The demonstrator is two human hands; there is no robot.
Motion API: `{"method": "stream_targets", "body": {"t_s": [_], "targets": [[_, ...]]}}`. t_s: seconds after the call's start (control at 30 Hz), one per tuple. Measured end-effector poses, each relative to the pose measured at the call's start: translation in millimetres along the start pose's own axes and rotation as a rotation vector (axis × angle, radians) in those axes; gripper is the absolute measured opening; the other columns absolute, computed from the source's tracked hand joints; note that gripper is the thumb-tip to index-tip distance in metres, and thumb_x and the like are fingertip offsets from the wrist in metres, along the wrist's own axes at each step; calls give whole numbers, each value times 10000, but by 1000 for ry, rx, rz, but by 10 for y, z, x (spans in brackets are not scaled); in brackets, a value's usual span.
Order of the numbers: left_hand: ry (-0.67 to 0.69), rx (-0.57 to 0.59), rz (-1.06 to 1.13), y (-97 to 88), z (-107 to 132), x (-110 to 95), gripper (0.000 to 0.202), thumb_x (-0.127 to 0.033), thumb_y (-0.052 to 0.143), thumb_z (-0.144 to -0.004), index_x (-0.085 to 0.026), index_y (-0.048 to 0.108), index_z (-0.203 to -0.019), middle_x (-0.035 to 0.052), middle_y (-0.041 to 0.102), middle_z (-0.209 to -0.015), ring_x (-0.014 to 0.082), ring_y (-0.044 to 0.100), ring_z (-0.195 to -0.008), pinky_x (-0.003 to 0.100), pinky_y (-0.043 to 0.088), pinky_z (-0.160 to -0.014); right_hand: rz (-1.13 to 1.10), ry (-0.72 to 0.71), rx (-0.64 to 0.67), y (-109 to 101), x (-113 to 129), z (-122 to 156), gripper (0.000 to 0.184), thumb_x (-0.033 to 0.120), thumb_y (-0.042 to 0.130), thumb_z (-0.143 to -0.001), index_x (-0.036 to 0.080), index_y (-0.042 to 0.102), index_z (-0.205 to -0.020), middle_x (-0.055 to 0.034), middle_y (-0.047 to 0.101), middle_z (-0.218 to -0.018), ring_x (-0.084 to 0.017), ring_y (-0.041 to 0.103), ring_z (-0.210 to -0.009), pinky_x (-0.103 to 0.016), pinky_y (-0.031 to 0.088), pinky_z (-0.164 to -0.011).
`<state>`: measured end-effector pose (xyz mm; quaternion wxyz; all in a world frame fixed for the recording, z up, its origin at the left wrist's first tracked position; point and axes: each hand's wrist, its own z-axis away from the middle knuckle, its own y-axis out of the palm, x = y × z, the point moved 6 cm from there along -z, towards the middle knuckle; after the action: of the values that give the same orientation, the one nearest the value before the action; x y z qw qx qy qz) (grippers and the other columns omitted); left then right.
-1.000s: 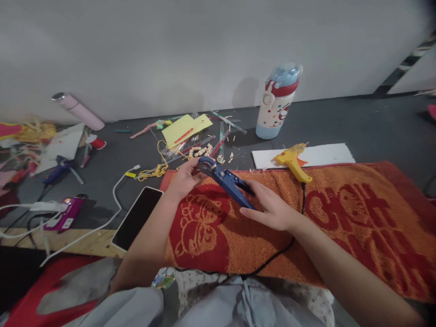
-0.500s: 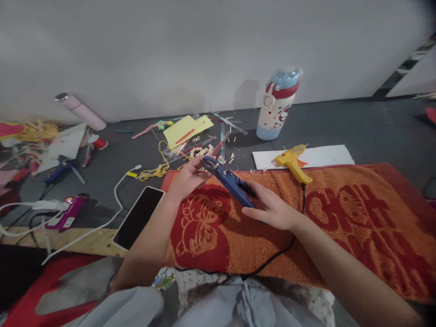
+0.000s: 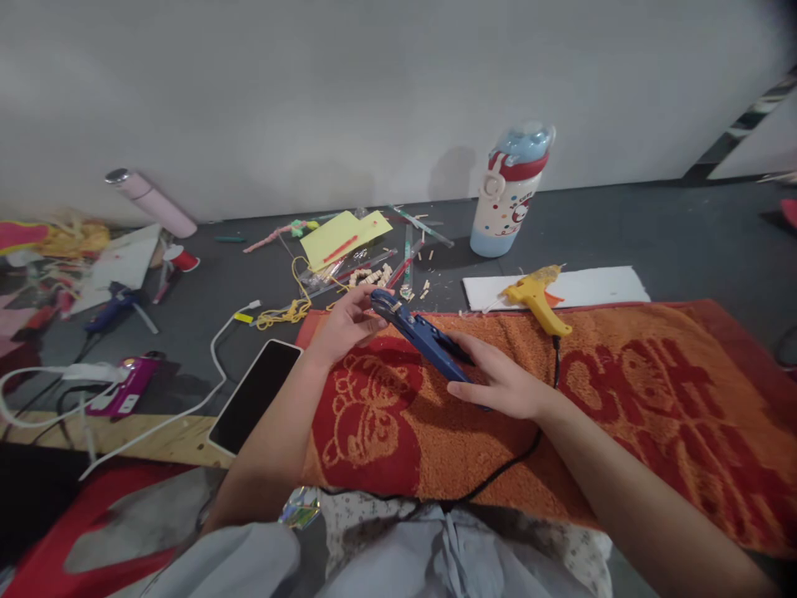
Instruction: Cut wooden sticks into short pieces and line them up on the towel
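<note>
My right hand is wrapped around the handles of a pair of blue pliers, held at a slant above the towel. The jaw end points up and left, toward my left hand. My left thumb and fingers are pinched together beside the jaws; whatever they hold is too small or hidden to name. Beneath both hands lies an orange and red towel. Just beyond my left hand, short pale wooden pieces lie in a small heap.
A yellow glue gun rests across a white board, its black cord running over the towel. Behind stands a cartoon water bottle. To the left are a phone, a purple power adapter, a blue glue gun and a pink flask.
Hardly anything differs. The whole view has shifted very slightly; both hands and the blue pliers keep nearly the same pose.
</note>
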<state>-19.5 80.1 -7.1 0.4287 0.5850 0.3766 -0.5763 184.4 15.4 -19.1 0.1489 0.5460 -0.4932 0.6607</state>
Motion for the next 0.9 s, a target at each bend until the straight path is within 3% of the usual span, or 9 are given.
{"method": "stream_targets", "body": {"t_s": [0.33, 0.5, 0.6, 0.77, 0.9], "targets": [[-67, -107, 19, 134, -28, -11, 453, -413, 807, -617, -193, 541, -910, -70, 492, -625, -10, 247, -363, 152, 169, -343, 101, 15, -112, -32, -23, -1, 573, 481, 579, -831, 139, 461, -1275, -195, 592, -1258, -358, 571, -1150, -514, 454, -957], [-75, -164, 23, 140, -20, -42, 470, -449, 821, -579, -175, 464, -715, -93, 429, -512, -10, 242, -345, 133, 159, -327, 72, 25, -102, -28, -45, -3, 619, 499, 568, -830, 121, 440, -1303, -207, 570, -1298, -366, 546, -1191, -533, 428, -991], [-86, -182, 25, 126, -2, -48, 513, -463, 830, -558, -178, 416, -663, -82, 461, -479, -2, 281, -335, 122, 173, -314, 25, 30, -65, -36, -73, 2, 632, 509, 572, -829, 126, 442, -1314, -196, 561, -1321, -357, 547, -1201, -523, 429, -1001], [-117, -159, 49, 132, 15, -45, 545, -469, 841, -533, -183, 398, -670, -83, 477, -463, 7, 320, -320, 113, 181, -294, -25, 31, -20, -72, -90, 19, 661, 532, 576, -820, 135, 440, -1330, -187, 561, -1327, -362, 542, -1212, -527, 435, -1001], [-128, -106, 43, 140, 8, -19, 486, -448, 815, -599, -179, 421, -693, -85, 465, -488, 6, 339, -336, 112, 187, -304, -24, 43, -13, -83, -84, 17, 672, 538, 576, -817, 125, 437, -1329, -197, 550, -1337, -370, 535, -1216, -537, 426, -1007]]}}
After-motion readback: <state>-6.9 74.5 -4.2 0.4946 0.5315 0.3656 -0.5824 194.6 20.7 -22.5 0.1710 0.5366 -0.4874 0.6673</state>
